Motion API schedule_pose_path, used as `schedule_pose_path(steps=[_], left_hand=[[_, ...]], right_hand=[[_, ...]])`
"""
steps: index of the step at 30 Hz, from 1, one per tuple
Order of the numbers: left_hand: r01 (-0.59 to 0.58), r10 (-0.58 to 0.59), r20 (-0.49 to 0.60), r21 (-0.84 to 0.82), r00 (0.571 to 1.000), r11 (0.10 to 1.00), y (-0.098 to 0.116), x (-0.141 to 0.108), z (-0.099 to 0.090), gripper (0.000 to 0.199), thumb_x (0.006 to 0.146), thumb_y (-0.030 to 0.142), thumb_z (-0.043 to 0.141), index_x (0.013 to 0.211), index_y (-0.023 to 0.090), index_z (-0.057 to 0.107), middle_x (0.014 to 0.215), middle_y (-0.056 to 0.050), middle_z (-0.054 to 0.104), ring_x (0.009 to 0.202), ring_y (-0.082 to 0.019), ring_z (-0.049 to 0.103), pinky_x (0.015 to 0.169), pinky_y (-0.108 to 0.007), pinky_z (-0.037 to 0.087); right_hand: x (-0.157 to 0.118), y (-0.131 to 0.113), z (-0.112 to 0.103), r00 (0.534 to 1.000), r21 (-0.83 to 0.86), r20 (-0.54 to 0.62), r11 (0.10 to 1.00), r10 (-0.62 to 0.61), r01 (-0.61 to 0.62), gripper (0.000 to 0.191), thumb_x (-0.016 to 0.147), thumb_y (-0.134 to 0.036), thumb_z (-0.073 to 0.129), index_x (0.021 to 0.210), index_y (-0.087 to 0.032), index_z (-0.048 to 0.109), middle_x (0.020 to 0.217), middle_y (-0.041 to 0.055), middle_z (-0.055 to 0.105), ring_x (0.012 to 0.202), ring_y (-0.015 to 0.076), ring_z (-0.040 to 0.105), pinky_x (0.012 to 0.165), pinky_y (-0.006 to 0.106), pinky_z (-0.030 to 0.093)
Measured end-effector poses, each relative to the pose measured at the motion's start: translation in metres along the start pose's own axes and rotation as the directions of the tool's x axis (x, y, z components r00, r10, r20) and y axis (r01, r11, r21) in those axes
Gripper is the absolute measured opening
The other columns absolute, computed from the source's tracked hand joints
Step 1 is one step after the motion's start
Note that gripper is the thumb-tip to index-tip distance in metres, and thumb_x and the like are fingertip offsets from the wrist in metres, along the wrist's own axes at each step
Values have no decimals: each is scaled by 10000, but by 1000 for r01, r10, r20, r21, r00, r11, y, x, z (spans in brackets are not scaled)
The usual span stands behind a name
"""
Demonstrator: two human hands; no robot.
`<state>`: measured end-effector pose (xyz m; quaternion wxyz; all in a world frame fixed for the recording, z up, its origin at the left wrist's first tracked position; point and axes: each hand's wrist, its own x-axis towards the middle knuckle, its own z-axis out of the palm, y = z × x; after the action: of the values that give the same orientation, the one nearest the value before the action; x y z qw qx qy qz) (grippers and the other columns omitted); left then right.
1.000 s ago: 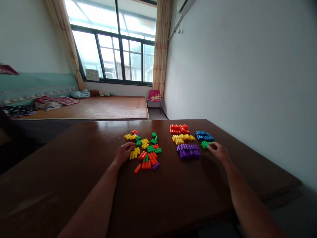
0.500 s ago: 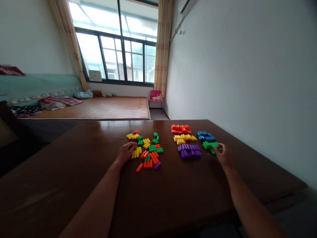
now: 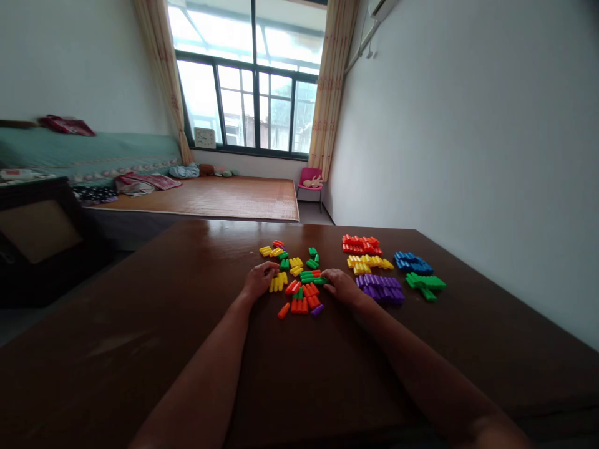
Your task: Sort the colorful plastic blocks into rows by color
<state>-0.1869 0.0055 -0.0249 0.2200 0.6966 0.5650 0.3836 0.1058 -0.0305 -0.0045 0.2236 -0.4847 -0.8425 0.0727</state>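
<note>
A mixed cluster of small plastic pieces lies mid-table. My left hand rests at the cluster's left side with fingers curled, beside the yellow pieces; what is in the fingers, if anything, is hidden. On the cluster's right, my right hand has its thumb and fingers closed round the end of a green piece. Orange pieces and a purple piece lie nearer to me. Sorted by colour at the right are red-orange, yellow, purple, blue and green groups.
The dark brown table carries all the pieces. Beyond it stand a bed with cloths on it and a pink chair holding a soft toy. A white wall runs along the right.
My right hand has left the green group at the right and moved left to the mixed cluster. My left hand stays by the yellow pieces. The whole view has swung a little left.
</note>
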Motion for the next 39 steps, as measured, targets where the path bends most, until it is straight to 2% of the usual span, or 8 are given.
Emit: schedule_pose_path(steps=[4, 9, 15, 18, 23, 27, 32, 39], left_hand=[[19, -19, -2, -21, 1000, 1000, 1, 0, 0, 295, 823, 265, 495, 1032, 211, 696, 927, -26, 750, 800, -175, 676, 659, -250, 491], [-4, 4, 16, -36, 1000, 999, -2, 2, -1, 304, 820, 318, 486, 1015, 205, 690, 930, -27, 747, 812, -184, 678, 675, -260, 504], [-19, 20, 27, -33, 999, 999, -4, 5, -3, 331, 820, 367, 480, 1019, 194, 680, 941, -40, 748, 860, -200, 682, 723, -278, 516], [8, -7, 35, -28, 999, 1000, -3, 4, -4, 343, 817, 372, 481, 1034, 194, 678, 966, -44, 749, 864, -206, 685, 707, -276, 520], [15, -14, 35, -31, 999, 999, -4, 5, -5, 346, 805, 393, 501, 1033, 207, 682, 953, -31, 752, 836, -201, 688, 694, -269, 526], [-12, 12, 26, -24, 1000, 1000, -4, 5, -5, 345, 799, 387, 501, 1023, 202, 686, 938, -30, 752, 840, -201, 686, 717, -274, 521], [-9, 9, 35, -12, 999, 1000, -1, 4, -6, 359, 803, 392, 493, 1034, 194, 685, 942, -35, 752, 809, -200, 684, 675, -270, 520], [-3, 3, 25, 1, 1000, 1000, 2, 2, -6, 339, 805, 379, 495, 1019, 205, 691, 940, -26, 753, 816, -192, 686, 671, -256, 516]], right_hand=[[-5, 3, -5, 997, 120, -23, 991, 69, -65, 198, 734, -191, 666, 928, -193, 630, 899, 37, 647, 780, 156, 614, 744, 288, 499], [-28, 35, -62, 922, 308, -286, 936, 261, -170, 309, 725, -310, 662, 1008, -197, 611, 968, 48, 644, 747, 147, 609, 687, 293, 514], [-134, 153, -128, 493, 433, -603, 776, 627, -458, 532, 609, -465, 710, 1028, -154, 612, 942, 110, 673, 732, 203, 633, 613, 320, 516], [-191, 205, -129, 381, 406, -613, 690, 692, -600, 473, 572, -414, 701, 950, -140, 629, 878, 131, 694, 747, 233, 655, 637, 331, 508], [-221, 233, -111, 405, 216, -559, 599, 724, -772, 334, 549, -426, 689, 774, -182, 650, 782, 105, 712, 745, 266, 671, 624, 341, 489], [-213, 233, -106, 479, 155, -516, 627, 711, -763, 351, 606, -469, 652, 806, -182, 672, 825, 102, 727, 783, 260, 681, 666, 337, 494], [-213, 234, -105, 456, 136, -518, 596, 723, -791, 332, 701, -427, 563, 881, -181, 695, 866, 99, 730, 799, 246, 677, 684, 337, 489], [-203, 222, -99, 534, -5, -567, 645, 628, -764, 318, 744, -440, 523, 868, -199, 689, 830, 84, 717, 759, 241, 656, 665, 337, 467]])
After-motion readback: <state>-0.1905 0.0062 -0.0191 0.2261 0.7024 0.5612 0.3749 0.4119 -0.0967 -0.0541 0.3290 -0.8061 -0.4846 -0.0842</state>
